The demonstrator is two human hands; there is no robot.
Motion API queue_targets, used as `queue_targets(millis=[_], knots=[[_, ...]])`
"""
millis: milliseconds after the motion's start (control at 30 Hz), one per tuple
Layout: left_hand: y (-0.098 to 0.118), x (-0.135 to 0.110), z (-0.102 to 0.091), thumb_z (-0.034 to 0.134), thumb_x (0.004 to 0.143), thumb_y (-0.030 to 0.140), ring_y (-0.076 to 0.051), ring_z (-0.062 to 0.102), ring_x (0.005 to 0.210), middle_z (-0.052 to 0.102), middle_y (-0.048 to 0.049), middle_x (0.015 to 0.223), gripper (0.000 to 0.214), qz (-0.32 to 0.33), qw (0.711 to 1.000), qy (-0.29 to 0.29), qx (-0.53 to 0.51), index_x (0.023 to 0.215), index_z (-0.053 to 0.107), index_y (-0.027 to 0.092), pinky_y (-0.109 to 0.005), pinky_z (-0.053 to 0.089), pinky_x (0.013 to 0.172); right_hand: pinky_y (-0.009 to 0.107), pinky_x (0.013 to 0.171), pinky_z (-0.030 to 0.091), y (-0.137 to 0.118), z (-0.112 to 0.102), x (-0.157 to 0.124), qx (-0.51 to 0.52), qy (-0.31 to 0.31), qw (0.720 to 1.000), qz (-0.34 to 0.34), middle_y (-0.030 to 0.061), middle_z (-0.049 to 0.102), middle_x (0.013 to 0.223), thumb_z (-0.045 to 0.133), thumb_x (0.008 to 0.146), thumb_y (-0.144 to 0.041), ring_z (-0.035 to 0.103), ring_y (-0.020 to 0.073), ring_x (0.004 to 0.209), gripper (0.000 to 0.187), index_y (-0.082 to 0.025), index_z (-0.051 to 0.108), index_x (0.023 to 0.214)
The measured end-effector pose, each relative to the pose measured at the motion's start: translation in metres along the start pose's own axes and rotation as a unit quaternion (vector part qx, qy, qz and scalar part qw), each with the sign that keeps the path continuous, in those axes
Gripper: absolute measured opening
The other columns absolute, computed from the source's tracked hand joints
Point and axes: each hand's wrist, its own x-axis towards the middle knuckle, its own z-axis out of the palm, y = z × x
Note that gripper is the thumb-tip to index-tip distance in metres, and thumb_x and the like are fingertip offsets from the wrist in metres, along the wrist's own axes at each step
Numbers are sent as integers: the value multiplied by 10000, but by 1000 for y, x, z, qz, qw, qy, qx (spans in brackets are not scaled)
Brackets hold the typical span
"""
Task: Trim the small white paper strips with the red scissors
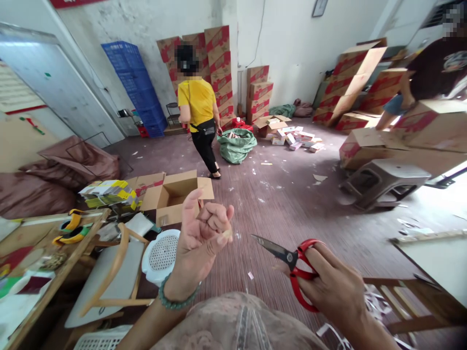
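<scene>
My left hand [199,240] is raised palm-up above my lap, its fingers curled in and pinching a tiny pale scrap at the fingertips. A green bead bracelet [175,300] circles that wrist. My right hand [330,287] grips red-handled scissors [292,262], whose dark blades are closed and point left toward the left hand, a short gap apart. My knee in patterned cloth [237,321] fills the bottom middle.
A wooden chair [109,277] and a white fan [160,255] stand at left, beside a cluttered table [47,262] with tape dispensers. An open carton [175,194] lies ahead. A person in a yellow shirt [199,104] walks away. Another person [434,73] bends over cartons at right. A grey stool [383,182] lies tipped.
</scene>
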Motion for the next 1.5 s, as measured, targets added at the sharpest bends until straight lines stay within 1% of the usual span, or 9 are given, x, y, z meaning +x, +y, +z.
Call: queue_targets(millis=[233, 467, 600, 700, 833, 933, 1133, 1333, 1500], knots=[[1, -3, 3, 547, 874, -7, -43, 637, 785, 574, 39, 1028, 698, 11, 1000, -20, 13, 1416, 350, 387, -425, 308, 1199, 238, 449, 381, -7, -2, 8, 22, 5, 1000, -3, -13, 503, 672, 395, 1001, -387, 470, 112, 490, 314, -210, 441, 746], [0, -3, 5, 693, 817, 51, -27, 608, 774, 568, 50, 1004, 768, 12, 999, 3, 51, 1413, 366, 409, -418, 346, 1177, 236, 426, 380, -5, 0, 7, 36, 7, 999, -4, -8, 522, 677, 419, 996, -377, 486, 113, 484, 294, -209, 455, 757], [-2, -1, 6, 655, 860, 98, -36, 621, 715, 565, 58, 965, 685, 0, 997, 12, 73, 1393, 386, 434, -498, 348, 1167, 228, 434, 379, -2, 1, 5, 40, 10, 999, -2, -10, 514, 679, 410, 1022, -453, 476, 105, 482, 362, -202, 463, 766], [-5, 1, 6, 633, 869, 102, -44, 626, 709, 568, 54, 966, 651, -8, 997, 18, 70, 1379, 396, 430, -521, 347, 1162, 227, 429, 367, 2, 1, 3, 35, 3, 999, 4, -11, 505, 670, 384, 1031, -474, 479, 108, 491, 392, -208, 445, 749], [-10, 3, 6, 660, 854, 125, -68, 640, 768, 574, 34, 1009, 669, -19, 999, -3, 45, 1398, 380, 394, -501, 348, 1165, 222, 437, 373, 6, -2, 3, 29, -15, 999, 1, -13, 501, 665, 372, 1029, -456, 485, 108, 496, 387, -213, 441, 736], [-14, 3, 4, 682, 821, 83, -69, 644, 773, 574, 31, 1033, 723, -27, 999, -21, 38, 1398, 368, 385, -483, 380, 1146, 226, 449, 390, 10, -5, 4, 21, -31, 999, -3, -5, 526, 691, 377, 1017, -477, 516, 116, 523, 382, -207, 480, 768], [-16, 5, 5, 674, 817, 77, -75, 659, 761, 576, 36, 1008, 708, -34, 998, -26, 44, 1386, 378, 376, -494, 384, 1140, 245, 497, 426, 21, -14, 1, 7, -55, 998, -8, 19, 564, 754, 432, 1000, -467, 552, 133, 583, 335, -192, 523, 832], [-19, 7, 8, 715, 753, 1, -21, 637, 697, 574, 71, 980, 795, -30, 997, -7, 69, 1361, 406, 411, -408, 481, 1070, 250, 486, 410, 22, -13, -5, 4, -44, 999, -10, 15, 559, 742, 452, 997, -453, 537, 135, 577, 321, -194, 521, 821], [-21, 4, 7, 683, 809, 54, -52, 658, 739, 575, 50, 1009, 741, -20, 996, -1, 84, 1396, 380, 390, -446, 485, 1069, 238, 499, 431, 18, -14, -3, 17, -25, 1000, 3, 27, 584, 777, 460, 1000, -445, 563, 134, 599, 310, -181, 535, 855]])
